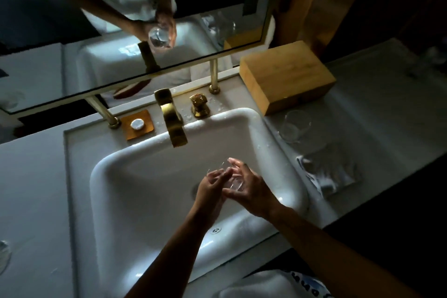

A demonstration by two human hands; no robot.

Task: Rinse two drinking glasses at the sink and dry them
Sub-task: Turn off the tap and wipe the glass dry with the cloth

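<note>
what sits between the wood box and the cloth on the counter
In the head view, the second glass stands between the box and the cloth, on the counter right of the sink.

Both bare forearms reaching forward and converging, left hand with fingers spread and curled toward the right hand, which cups a clear glass from the side, palms facing one another.

Glossy white ceramic sink, shiny brass tap, matt wooden box, clear glass tumbler
</note>
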